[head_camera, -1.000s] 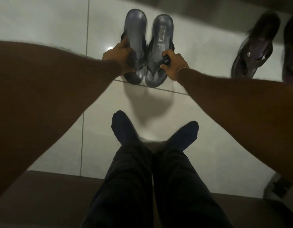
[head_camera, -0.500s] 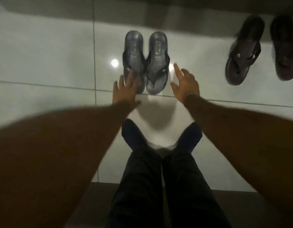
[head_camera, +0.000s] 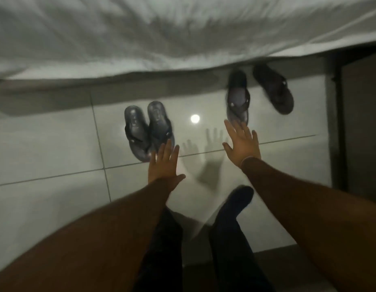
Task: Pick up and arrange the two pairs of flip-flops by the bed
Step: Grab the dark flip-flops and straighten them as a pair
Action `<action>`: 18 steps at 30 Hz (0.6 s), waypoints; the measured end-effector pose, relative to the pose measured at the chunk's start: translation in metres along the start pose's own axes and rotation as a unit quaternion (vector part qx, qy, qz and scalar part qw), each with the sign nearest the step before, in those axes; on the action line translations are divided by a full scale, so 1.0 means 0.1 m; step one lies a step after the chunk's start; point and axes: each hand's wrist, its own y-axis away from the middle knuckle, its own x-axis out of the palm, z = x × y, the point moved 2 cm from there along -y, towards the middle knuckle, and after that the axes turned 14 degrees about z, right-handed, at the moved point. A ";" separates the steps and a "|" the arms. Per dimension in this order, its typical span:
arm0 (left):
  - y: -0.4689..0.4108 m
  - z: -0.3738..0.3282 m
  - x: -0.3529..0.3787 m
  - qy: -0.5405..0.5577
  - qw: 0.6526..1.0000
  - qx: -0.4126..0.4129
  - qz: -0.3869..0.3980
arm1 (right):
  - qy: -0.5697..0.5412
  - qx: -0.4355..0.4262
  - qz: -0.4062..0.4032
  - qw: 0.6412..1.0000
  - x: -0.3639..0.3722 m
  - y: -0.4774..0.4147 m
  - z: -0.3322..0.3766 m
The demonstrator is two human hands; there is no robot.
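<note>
A grey pair of flip-flops [head_camera: 148, 130] lies side by side on the white tiled floor, touching each other. A darker pair lies to the right near the bed: one flip-flop [head_camera: 237, 97] points toward me, the other [head_camera: 273, 87] is angled apart from it. My left hand [head_camera: 164, 165] hovers open just below the grey pair, fingers spread, holding nothing. My right hand [head_camera: 242, 144] is open too, its fingertips just short of the nearer dark flip-flop. The whole view is motion-blurred.
The bed with a white sheet [head_camera: 161, 39] fills the top of the view, its edge overhanging the floor. A dark wooden frame or door [head_camera: 360, 127] stands at the right. My legs in dark trousers and socks [head_camera: 235, 203] stretch out below my hands.
Both hands let go of the grey pair, which now rests on the floor. My hands have shifted right, the right one nearing the dark pair. The view swung up, showing the bed.
</note>
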 end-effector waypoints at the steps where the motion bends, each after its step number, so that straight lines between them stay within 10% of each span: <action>1: 0.01 -0.13 -0.11 0.005 1.000 -0.003 0.003 | -0.009 0.007 -0.002 1.000 -0.08 0.07 -0.12; 18: -0.16 -1.99 -1.11 0.071 0.997 0.000 0.020 | -0.030 0.031 0.003 0.999 -1.07 0.31 -2.12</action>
